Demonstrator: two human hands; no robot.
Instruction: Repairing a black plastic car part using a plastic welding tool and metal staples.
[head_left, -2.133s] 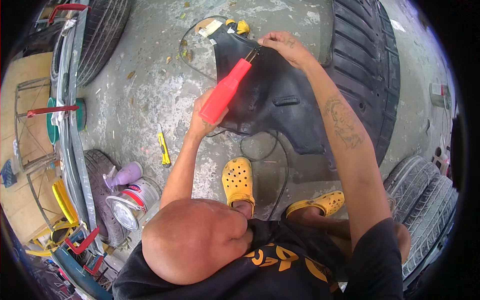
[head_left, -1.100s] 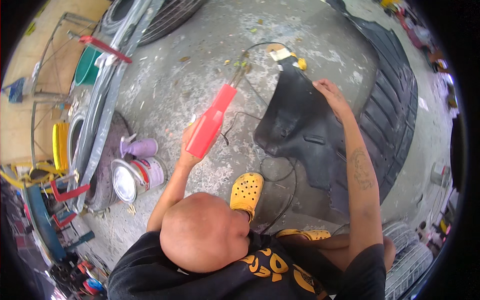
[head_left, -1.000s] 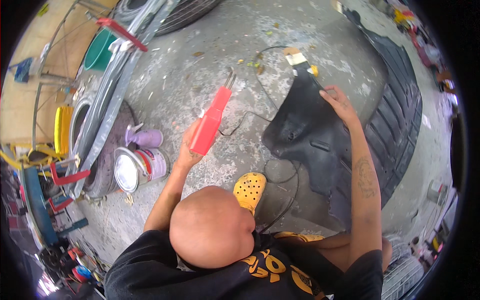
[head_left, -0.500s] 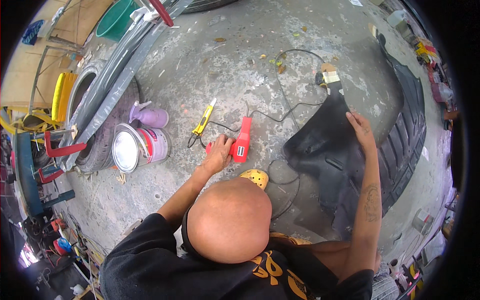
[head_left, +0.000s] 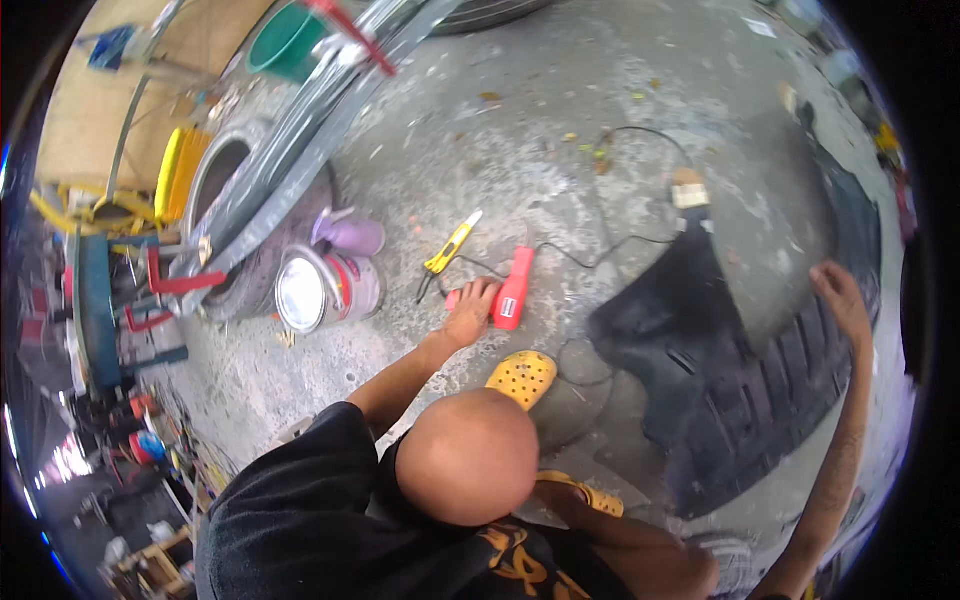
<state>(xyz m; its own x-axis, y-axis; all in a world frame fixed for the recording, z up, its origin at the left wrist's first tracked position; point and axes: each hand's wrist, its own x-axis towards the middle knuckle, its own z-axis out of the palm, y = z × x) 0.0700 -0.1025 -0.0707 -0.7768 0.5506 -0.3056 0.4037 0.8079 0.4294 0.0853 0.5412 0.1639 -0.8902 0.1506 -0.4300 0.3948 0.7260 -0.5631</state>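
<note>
- Two bare hands in view, clock read from view centre, 12 at top.
- Left hand (head_left: 472,315): at centre, fingers bent over the handle of the red tool (head_left: 513,288). Can't tell if the grip closes underneath.
- Right hand (head_left: 841,298): at 3 o'clock, fingers part curled, blurred. No load visible; can't tell if it pinches something tiny or touches the panel.
- Tool lies on the floor at centre, nose toward 12, handle toward 9. Looks like rigid plastic, probably light. Hold by the handle; treat the tip as possibly hot. Dark cable (head_left: 586,266) may drag.
- Black panel (head_left: 715,385): on the floor, 2 to 4 o'clock. Reads as thin moulded plastic: light for its size, floppy overall, stiffer along the ribs, smooth enough to slip. Best held by two well-spaced edges; narrow end at 2 probably the weak spot.
- Labels: pale label (head_left: 508,307) on tool body, too small to read. Printed red-and-white wrap on the metal can (head_left: 356,287) at 9, not legible. Orange print (head_left: 520,560) on the dark shirt (head_left: 330,500) at 6, partly cut off.
</note>
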